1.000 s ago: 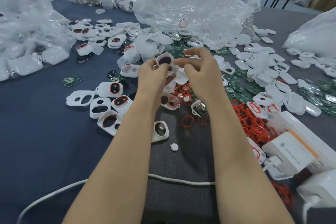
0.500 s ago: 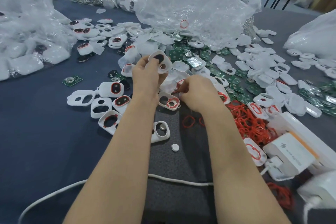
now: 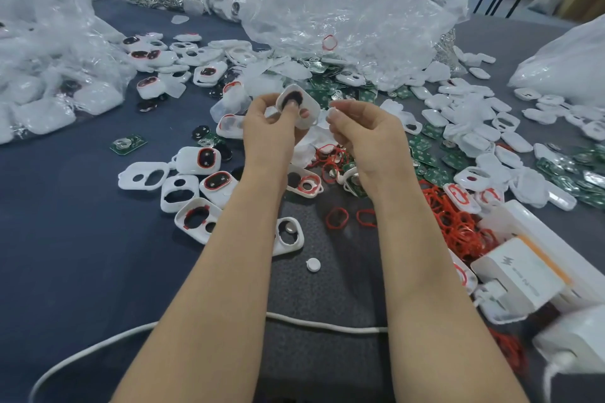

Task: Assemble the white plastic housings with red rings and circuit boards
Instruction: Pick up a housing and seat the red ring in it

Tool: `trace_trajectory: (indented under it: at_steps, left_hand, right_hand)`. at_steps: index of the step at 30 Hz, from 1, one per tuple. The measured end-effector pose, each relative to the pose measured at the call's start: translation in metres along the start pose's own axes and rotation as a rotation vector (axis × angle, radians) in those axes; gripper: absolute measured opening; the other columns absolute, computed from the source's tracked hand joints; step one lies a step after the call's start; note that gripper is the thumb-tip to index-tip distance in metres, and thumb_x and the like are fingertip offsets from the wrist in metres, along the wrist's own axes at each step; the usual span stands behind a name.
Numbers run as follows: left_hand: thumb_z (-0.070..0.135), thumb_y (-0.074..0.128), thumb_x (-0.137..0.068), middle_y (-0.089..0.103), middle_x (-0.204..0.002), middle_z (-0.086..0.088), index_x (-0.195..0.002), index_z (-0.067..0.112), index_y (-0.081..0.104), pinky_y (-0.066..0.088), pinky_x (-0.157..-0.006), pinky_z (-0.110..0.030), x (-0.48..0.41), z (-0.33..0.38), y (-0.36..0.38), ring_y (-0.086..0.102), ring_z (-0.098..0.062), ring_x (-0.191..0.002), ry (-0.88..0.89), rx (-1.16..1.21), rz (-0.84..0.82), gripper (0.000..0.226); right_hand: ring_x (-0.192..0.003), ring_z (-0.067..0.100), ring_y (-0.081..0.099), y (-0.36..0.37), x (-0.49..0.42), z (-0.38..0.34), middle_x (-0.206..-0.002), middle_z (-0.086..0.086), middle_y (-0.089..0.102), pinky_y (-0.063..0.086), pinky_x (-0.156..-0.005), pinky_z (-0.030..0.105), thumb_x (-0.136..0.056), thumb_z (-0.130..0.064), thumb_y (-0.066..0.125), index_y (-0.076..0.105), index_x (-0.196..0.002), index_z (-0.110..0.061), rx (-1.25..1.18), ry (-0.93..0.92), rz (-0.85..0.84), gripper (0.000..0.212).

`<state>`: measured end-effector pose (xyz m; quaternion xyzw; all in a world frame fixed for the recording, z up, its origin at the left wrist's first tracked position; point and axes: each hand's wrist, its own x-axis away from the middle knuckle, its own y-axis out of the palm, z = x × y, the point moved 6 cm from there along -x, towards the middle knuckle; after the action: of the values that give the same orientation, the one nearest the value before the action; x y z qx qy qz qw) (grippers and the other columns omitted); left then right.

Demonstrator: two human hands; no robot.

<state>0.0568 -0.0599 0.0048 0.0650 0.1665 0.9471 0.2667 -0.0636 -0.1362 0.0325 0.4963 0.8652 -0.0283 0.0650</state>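
Currently left hand (image 3: 271, 131) pinches white oval-windowed plastic housing (image 3: 312, 101) above dark cloth table (image 3: 65, 255); right hand (image 3: 370, 134) curled beside it, contents cannot tell. Housing probably light, stiff, slick: hold by rim. Loose red rubber rings (image 3: 337, 217), green circuit boards (image 3: 422, 154), crumpled clear bag (image 3: 327, 10) crowd reach

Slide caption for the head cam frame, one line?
Mid-assembly: left hand holds a white housing over scattered red rings and green circuit boards; right hand close beside it.

White box (image 3: 520, 275) bears a lightning-bolt sign; lettering unreadable.
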Motion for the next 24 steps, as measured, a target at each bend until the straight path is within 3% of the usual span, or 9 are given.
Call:
trace_trajectory:
  at_steps: [3,6,11,19,24]
  left_hand:
    - [0.008,0.059,-0.093,0.067,-0.065,0.006,-0.085,0.022,0.055,0.055,-0.062,-0.022,0.002,0.0,0.001,0.065,-0.008,-0.066,0.0,0.003,-0.008,0.017]
    - [0.009,0.058,-0.094,0.067,-0.071,0.0,-0.086,0.02,0.055,0.055,-0.057,-0.021,0.004,0.0,0.001,0.067,-0.01,-0.067,0.002,-0.03,-0.021,0.015]
    - [0.007,0.058,-0.094,0.065,-0.075,-0.003,-0.094,0.012,0.056,0.053,-0.053,-0.018,0.008,0.002,0.001,0.066,-0.011,-0.068,-0.013,-0.059,-0.019,0.005]
    - [0.008,0.057,-0.094,0.065,-0.074,0.0,-0.09,0.019,0.054,0.053,-0.056,-0.015,0.011,0.003,0.004,0.064,-0.007,-0.069,-0.017,-0.103,-0.051,0.012]
    - [0.008,0.057,-0.093,0.066,-0.075,0.0,-0.088,0.021,0.055,0.058,-0.065,-0.023,0.009,0.001,0.005,0.066,-0.009,-0.072,0.0,-0.128,-0.054,0.014]
  right_hand:
    - [-0.061,0.004,0.058,-0.001,0.0,0.001,-0.064,-0.01,0.065,0.05,-0.063,0.018,-0.087,-0.007,0.067,0.069,-0.078,-0.023,-0.045,0.02,-0.004,0.018]
    - [-0.054,0.001,0.055,-0.001,0.001,0.002,-0.058,-0.012,0.063,0.048,-0.057,0.017,-0.088,-0.01,0.066,0.068,-0.079,-0.025,-0.016,0.028,-0.015,0.017]
    - [-0.065,0.007,0.064,0.0,0.0,0.004,-0.063,-0.007,0.068,0.053,-0.069,0.02,-0.089,-0.002,0.062,0.068,-0.081,-0.017,-0.062,0.017,-0.02,0.018]
    - [-0.06,0.004,0.061,-0.001,-0.003,0.005,-0.07,-0.004,0.065,0.051,-0.066,0.019,-0.088,0.001,0.06,0.063,-0.087,-0.021,0.028,-0.043,0.04,0.023]
    - [-0.062,0.004,0.058,-0.001,-0.002,0.002,-0.071,-0.005,0.062,0.052,-0.068,0.02,-0.088,0.003,0.057,0.068,-0.087,-0.025,0.088,-0.075,0.027,0.03]
